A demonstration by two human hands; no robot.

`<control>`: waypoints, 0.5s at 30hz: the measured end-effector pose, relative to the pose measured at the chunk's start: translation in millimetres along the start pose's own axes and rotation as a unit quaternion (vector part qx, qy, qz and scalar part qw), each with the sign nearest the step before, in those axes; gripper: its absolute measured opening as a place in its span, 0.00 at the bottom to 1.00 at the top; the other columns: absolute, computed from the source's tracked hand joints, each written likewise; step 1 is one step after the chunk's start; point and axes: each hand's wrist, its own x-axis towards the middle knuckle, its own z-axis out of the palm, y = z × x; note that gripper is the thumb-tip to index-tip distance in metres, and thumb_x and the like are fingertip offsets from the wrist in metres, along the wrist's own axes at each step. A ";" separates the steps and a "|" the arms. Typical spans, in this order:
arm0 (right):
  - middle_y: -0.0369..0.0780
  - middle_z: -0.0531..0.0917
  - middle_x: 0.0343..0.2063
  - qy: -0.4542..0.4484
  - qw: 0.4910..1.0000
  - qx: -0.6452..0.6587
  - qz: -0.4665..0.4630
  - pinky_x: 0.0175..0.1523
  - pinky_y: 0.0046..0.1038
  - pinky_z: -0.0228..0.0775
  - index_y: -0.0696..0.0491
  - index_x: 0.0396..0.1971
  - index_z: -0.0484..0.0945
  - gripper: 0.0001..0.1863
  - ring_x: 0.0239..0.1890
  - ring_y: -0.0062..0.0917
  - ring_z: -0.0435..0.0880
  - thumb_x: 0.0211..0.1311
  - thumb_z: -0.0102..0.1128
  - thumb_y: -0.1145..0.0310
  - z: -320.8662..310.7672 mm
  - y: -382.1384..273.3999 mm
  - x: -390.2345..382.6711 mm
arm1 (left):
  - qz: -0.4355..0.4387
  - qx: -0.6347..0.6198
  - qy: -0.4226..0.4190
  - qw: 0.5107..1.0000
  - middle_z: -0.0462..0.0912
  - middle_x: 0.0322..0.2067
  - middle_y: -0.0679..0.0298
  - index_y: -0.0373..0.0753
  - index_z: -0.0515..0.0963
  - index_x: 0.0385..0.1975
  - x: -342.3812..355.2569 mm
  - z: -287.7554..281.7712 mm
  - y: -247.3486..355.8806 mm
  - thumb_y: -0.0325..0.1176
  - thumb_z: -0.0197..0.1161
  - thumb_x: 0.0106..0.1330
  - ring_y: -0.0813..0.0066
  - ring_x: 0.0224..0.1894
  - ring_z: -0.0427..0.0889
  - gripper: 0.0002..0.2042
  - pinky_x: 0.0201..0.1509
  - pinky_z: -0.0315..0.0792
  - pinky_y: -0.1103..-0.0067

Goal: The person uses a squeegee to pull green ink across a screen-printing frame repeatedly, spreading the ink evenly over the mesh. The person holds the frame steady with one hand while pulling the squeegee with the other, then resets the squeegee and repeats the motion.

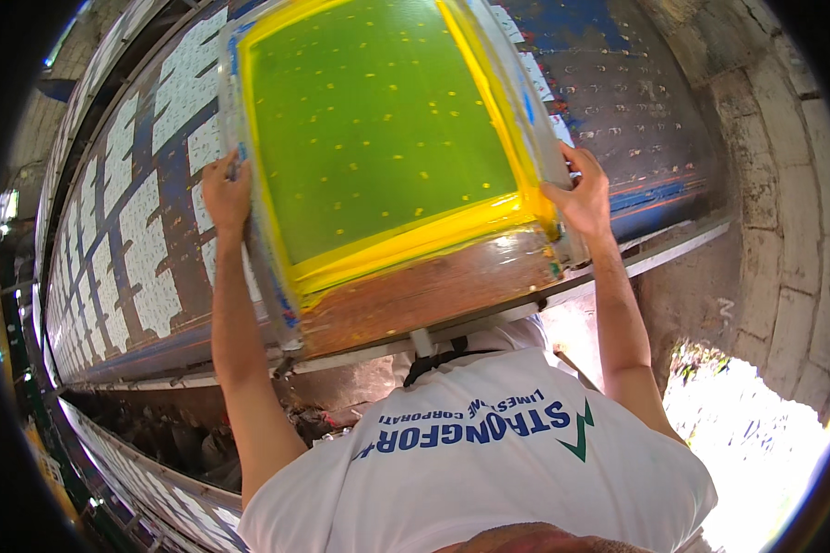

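A screen printing frame (378,129) lies tilted slightly over a long dark table in front of me. Its mesh is green with small yellow marks, bordered by bright yellow, and wet-looking yellow ink is pooled along the near edge. My left hand (226,192) grips the frame's left side rail, fingers closed round it. On the opposite rail, my right hand (581,192) holds with the thumb on top and the fingers at the outer side. Whatever lies directly beneath the frame is hidden by it.
White cut pieces (148,258) with small prints lie in rows on the table (632,120) to the left. A metal rail (655,253) runs along its near edge. At right stands a block wall (756,184). Another table with white pieces is at lower left.
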 end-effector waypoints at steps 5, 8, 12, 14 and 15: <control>0.47 0.87 0.48 0.016 0.999 -0.003 -0.036 0.52 0.33 0.82 0.61 0.61 0.83 0.36 0.47 0.33 0.89 0.46 0.76 0.74 -3.4 30.1 -11.2 | 0.002 -0.022 0.034 0.999 0.88 0.44 0.54 0.43 0.91 0.53 -27.5 31.1 -2.5 0.36 0.77 0.62 0.56 0.47 0.87 0.19 0.54 0.81 0.66; 0.47 0.88 0.50 -0.008 0.999 -0.033 -0.010 0.53 0.33 0.82 0.62 0.62 0.82 0.36 0.48 0.34 0.89 0.47 0.76 0.74 11.8 16.7 -29.1 | -0.056 -0.030 0.049 0.997 0.87 0.44 0.55 0.42 0.91 0.52 -50.2 16.1 -20.8 0.38 0.77 0.62 0.55 0.49 0.86 0.18 0.54 0.81 0.64; 0.43 0.87 0.51 -0.017 0.996 -0.084 0.001 0.53 0.33 0.82 0.60 0.66 0.81 0.37 0.47 0.28 0.85 0.50 0.76 0.75 9.0 -15.2 -38.3 | -0.048 0.001 0.060 0.997 0.87 0.45 0.56 0.43 0.91 0.52 -62.6 6.0 -18.7 0.39 0.76 0.63 0.55 0.50 0.86 0.18 0.54 0.81 0.64; 0.46 0.87 0.53 -0.049 0.992 -0.117 -0.011 0.55 0.34 0.83 0.61 0.67 0.80 0.39 0.48 0.31 0.87 0.51 0.78 0.73 -1.2 -21.2 -32.7 | -0.040 0.001 0.054 0.998 0.87 0.46 0.56 0.43 0.90 0.53 -61.2 9.3 -10.5 0.39 0.76 0.63 0.54 0.50 0.86 0.18 0.54 0.81 0.64; 0.47 0.87 0.54 -0.061 0.989 -0.132 -0.016 0.56 0.34 0.83 0.61 0.67 0.79 0.39 0.50 0.34 0.88 0.51 0.78 0.72 -6.0 -20.8 -29.5 | -0.055 0.014 0.050 0.997 0.87 0.46 0.56 0.43 0.90 0.53 -61.5 10.9 -6.4 0.39 0.75 0.63 0.54 0.50 0.86 0.18 0.54 0.81 0.64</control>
